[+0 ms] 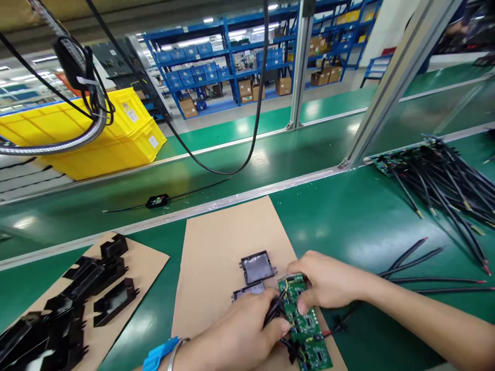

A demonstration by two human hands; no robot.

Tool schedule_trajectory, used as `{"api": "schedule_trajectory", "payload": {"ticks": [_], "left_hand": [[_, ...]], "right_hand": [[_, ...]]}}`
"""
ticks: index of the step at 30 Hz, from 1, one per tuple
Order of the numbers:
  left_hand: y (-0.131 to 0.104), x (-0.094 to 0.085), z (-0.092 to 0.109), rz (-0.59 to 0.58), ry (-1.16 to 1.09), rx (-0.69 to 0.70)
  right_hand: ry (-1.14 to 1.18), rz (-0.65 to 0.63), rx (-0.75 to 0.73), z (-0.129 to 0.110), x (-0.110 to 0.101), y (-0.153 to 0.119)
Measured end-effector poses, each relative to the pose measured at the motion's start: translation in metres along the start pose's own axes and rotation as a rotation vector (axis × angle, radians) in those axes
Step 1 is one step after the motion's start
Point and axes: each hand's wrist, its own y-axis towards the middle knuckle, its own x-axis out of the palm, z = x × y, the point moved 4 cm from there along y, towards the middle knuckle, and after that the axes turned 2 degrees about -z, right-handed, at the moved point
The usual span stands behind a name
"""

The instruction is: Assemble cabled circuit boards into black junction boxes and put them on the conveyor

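A green circuit board panel lies tilted at the front, over the right side of a cardboard sheet. My right hand pinches its upper end, thumb on the face of the board. Closed around a bundle of black cables at the board's left edge is my left hand, its thumb close to the components. Just beyond my left hand sit two shallow black plastic housings, an upper housing and a lower housing partly covered by the hand. More black cables run out to the right, behind my right forearm.
Several black housings are heaped on a second cardboard sheet at left. Boards with black cables pile up at right. A small module lies beyond the metal rail. A yellow crate and hanging cable are behind.
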Motion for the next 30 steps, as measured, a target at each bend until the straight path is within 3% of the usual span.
{"api": "schedule_trajectory", "payload": {"ticks": [6,8,12,20,22,25,28,30], "left_hand": [[-0.002,0.013,-0.003,0.010,0.050,-0.010],[-0.004,0.017,-0.004,0.033,0.067,-0.011],[-0.007,0.028,-0.005,0.009,0.055,-0.054],[-0.006,0.044,-0.014,-0.056,0.042,-0.046],[-0.008,0.042,-0.015,-0.041,0.075,-0.019],[-0.014,0.032,-0.014,0.073,0.198,0.028],[-0.022,0.013,-0.015,0.217,0.289,0.080],[-0.029,-0.003,-0.017,0.248,0.286,0.084]], "right_hand": [[-0.042,0.107,-0.132,-0.004,0.012,-0.009],[0.007,0.113,-0.026,-0.004,0.008,-0.014],[0.018,-0.024,0.168,-0.005,0.010,-0.022],[-0.101,0.051,-0.063,-0.011,0.034,-0.032],[-0.069,0.070,-0.041,-0.010,0.027,-0.032],[0.032,0.119,0.042,-0.007,0.008,-0.031],[0.087,0.126,0.067,-0.007,-0.008,-0.028],[0.128,0.077,0.037,-0.010,-0.013,-0.025]]}}
